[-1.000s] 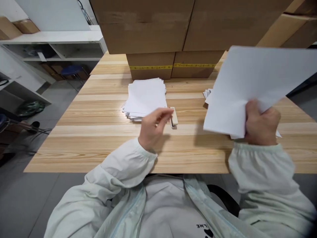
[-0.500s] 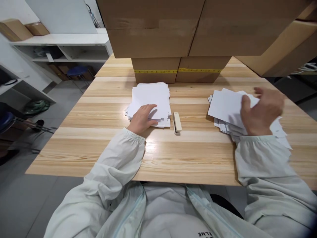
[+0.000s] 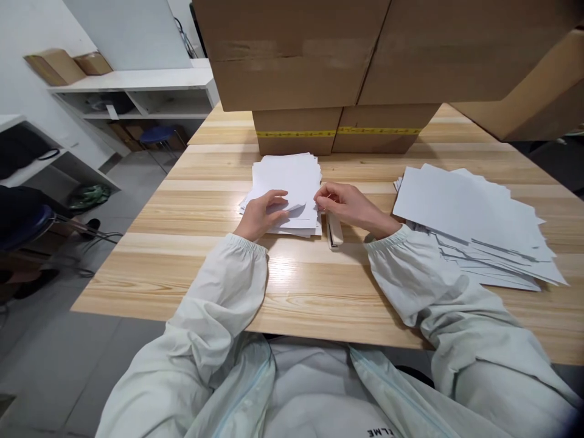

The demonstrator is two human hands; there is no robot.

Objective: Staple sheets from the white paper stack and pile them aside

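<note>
A stack of white paper sheets (image 3: 285,173) lies on the wooden table in front of me. My left hand (image 3: 262,213) rests at its lower left, thumb and fingers apart over the paper. Near the left fingertips, the edge of a top sheet is bent up and throws a small shadow. On the other side, my right hand (image 3: 349,205) pinches at the stack's right edge, apparently on a sheet; its fingertips are partly hidden. Just below that hand lies a cream stapler (image 3: 334,234), its far end covered by the fingers. A fanned pile of white sheets (image 3: 469,207) spreads out at the right.
Large cardboard boxes (image 3: 292,55) are stacked at the back of the wooden table (image 3: 182,267), the upper ones overhanging the lower. Another carton (image 3: 524,97) stands at the far right. White shelving (image 3: 137,77) and a blue stool (image 3: 157,135) are at the left.
My right hand has moved left from the fanned pile to the stack's right edge, and its fingers have closed. My left hand stays at the stack, where a sheet edge now lifts.
</note>
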